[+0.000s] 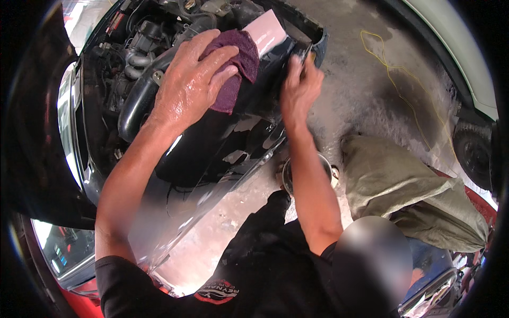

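Observation:
My left hand (185, 82) has its fingers curled over a folded purple cloth (233, 66), pressing it on top of the black car fender (220, 140). Both the hand and the fender look wet. Just beyond the cloth, a pale pink patch (266, 33) shows on the car's bodywork. To the right, my right hand (301, 90) is closed at the fender's outer front corner. Its fingers are pinched and blurred by motion. Something small and yellowish shows at the fingertips, too smeared to name.
Left of the fender lies the open engine bay (140, 50) with hoses and a black pipe. A bucket (288, 177) stands on the wet floor below my right forearm. At right are an olive cover (395, 175), a yellow cord (403, 68) and another vehicle's tyre (473, 153).

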{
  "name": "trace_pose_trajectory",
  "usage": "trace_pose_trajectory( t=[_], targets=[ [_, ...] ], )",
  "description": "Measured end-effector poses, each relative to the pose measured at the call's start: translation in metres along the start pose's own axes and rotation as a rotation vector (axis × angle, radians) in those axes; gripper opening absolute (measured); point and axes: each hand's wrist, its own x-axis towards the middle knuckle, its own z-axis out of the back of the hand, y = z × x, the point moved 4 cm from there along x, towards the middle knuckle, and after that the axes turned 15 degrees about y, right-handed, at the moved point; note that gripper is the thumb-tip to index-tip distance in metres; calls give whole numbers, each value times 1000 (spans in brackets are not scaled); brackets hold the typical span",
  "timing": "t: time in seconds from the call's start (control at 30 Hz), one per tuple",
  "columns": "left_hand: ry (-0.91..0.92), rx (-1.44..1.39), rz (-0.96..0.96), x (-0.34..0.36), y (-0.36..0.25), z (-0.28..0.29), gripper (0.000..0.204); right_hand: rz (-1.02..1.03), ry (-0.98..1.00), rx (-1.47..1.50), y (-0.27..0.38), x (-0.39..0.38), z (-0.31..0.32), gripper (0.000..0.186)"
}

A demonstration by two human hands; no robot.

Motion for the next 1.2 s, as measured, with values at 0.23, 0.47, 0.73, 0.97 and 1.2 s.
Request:
trace_pose_trajectory(
  t=[0.23,0.47,0.73,0.97,1.2],
  targets=[
    [-49,15,-35,1,-5,4,37,135,-35,72,0,-25,1,45],
    [17,-38,14,3,-4,4,37,99,4,86,-4,-26,-2,46],
    [-7,-59,15,0,-5,4,32,-35,-25,241,-30,20,18,45],
    [-129,44,-44,-6,-14,18,19,172,110,183,4,14,39,43],
    [-135,180,307,-106,-42,28,27,398,208,-226,65,16,60,41]
  ],
)
